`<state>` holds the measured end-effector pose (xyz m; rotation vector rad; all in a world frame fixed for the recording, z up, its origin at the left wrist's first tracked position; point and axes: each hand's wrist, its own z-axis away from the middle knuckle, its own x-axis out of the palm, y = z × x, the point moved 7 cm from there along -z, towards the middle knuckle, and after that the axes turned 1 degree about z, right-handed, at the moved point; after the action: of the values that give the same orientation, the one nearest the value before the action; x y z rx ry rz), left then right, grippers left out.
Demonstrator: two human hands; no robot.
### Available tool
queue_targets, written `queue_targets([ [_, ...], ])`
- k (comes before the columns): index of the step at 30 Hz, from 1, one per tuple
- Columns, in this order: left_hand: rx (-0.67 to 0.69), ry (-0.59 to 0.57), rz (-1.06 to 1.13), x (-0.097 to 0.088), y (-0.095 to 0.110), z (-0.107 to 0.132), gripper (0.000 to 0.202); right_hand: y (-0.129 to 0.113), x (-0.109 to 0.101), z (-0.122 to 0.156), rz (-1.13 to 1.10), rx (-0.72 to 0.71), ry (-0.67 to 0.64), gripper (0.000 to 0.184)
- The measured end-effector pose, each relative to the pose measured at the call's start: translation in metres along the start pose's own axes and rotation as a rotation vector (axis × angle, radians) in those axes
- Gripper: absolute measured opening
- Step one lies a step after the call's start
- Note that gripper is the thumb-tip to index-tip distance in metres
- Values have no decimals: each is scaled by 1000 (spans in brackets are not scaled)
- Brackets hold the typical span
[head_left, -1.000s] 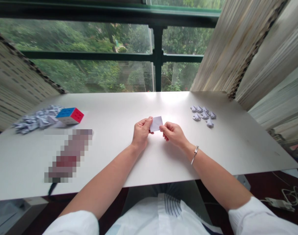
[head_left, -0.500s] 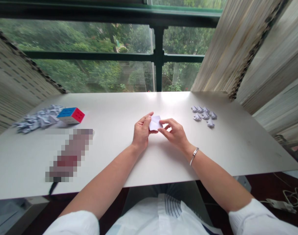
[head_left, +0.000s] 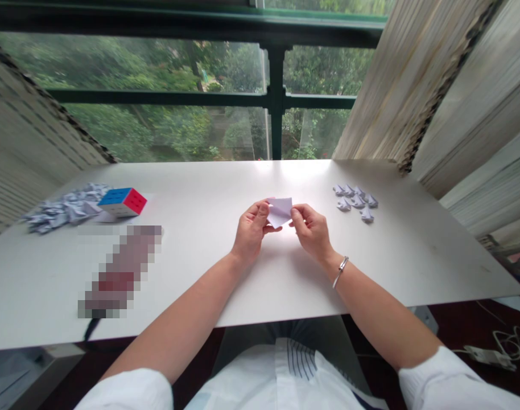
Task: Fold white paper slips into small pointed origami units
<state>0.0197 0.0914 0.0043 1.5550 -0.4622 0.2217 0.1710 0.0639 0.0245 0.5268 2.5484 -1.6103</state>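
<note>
A small white folded paper piece (head_left: 280, 209) is held just above the middle of the white table (head_left: 200, 273). My left hand (head_left: 250, 230) pinches its left edge between thumb and fingers. My right hand (head_left: 312, 230), with a silver bracelet at the wrist, pinches its right edge. Both hands are closed on the paper, and part of it is hidden behind my fingers.
Several small folded paper pieces (head_left: 356, 201) lie at the right rear of the table. A heap of folded paper pieces (head_left: 61, 208) and a colour cube (head_left: 122, 201) sit at the left. A blurred-out object (head_left: 119, 270) lies front left. Windows and blinds stand behind.
The paper went from a flat square to a folded piece with raised flaps. My right hand shifted from under the paper to pinching its right edge; the left hand stayed put.
</note>
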Motion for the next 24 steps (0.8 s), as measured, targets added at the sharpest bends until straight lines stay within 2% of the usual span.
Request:
queue_targets([
  [3,0,-11,-40,0,-2,0,36,7,-7,-1,-24,56,93,26],
  [7,-24,-43,-80,3,-3,2,41,12,-10,-2,-17,86,148,29],
  [12,-62,-57,-47,6,-2,3,37,14,-10,-2,-5,86,147,27],
  [18,-78,-30,-88,-1,-10,0,35,14,-5,-1,-61,83,103,25],
  [24,-27,100,-9,-9,-5,-4,27,10,-1,-1,-163,92,23,24],
])
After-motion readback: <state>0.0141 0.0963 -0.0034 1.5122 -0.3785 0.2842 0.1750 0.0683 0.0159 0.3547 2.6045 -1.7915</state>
